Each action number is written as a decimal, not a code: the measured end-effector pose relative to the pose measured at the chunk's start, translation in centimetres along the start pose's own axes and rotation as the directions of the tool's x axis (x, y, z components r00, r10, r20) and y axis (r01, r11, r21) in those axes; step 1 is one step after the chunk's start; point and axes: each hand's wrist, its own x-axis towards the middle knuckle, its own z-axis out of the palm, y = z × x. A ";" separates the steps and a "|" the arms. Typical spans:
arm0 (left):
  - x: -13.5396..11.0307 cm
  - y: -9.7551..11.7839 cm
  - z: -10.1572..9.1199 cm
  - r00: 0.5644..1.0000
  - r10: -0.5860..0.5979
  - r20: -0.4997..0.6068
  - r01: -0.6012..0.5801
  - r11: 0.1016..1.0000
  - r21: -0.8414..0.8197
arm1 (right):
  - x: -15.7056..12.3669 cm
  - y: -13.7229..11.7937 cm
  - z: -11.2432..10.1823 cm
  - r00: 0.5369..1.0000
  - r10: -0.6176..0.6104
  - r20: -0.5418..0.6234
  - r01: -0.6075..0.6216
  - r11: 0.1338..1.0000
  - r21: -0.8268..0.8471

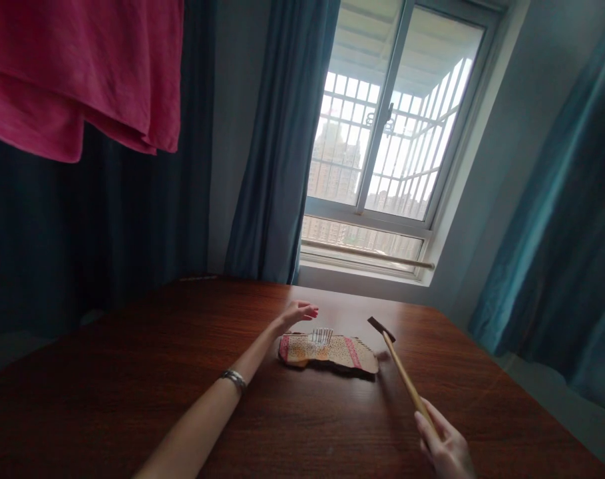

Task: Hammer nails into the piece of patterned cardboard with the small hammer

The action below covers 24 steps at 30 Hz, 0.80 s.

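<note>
My right hand (pixel 444 442) is closed around the wooden handle of a hammer (pixel 406 379). Its dark head is raised up and to the left, apart from the table. My left hand (pixel 298 311) reaches out with fingers extended and holds nothing I can see. It hovers by the upper left edge of a flat, ragged-edged board (pixel 332 352), light and speckled, with red bands near both ends. Several thin nails (pixel 322 336) stand upright in a cluster on the board, just right of my left hand. The board's darker front edge looks torn.
The board rests on a brown wooden table (pixel 207 319). Behind it are a barred window (pixel 382 133) and blue curtains (pixel 277 146). A pink cloth (pixel 92 73) hangs at upper left. A pale rod (pixel 367 253) crosses low in front of the window.
</note>
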 end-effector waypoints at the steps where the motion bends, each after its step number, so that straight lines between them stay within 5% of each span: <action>1: 0.1 0.3 -0.8 1.000 -0.023 -0.001 0.023 0.999 0.045 | 0.2 0.2 -0.4 1.000 -0.021 -0.021 0.021 1.000 -0.001; 6: -0.2 0.8 -3.4 0.987 -0.140 0.079 0.105 0.935 0.338 | 0.7 1.2 -2.3 0.991 -0.115 -0.071 0.107 0.989 -0.104; 13: -0.3 0.1 -3.1 0.923 -0.300 0.239 0.085 0.768 0.635 | 2.5 2.2 -4.4 0.987 -0.160 -0.022 0.133 0.882 -0.452; 18: -0.9 0.4 -2.4 0.906 -0.340 0.250 0.075 0.713 0.697 | 3.7 3.6 -4.9 0.991 -0.130 -0.012 0.102 0.829 -0.550; 24: -1.3 0.3 -2.3 0.898 -0.332 0.289 0.050 0.729 0.682 | 3.6 3.4 -5.3 0.998 -0.050 0.023 0.050 0.654 -0.754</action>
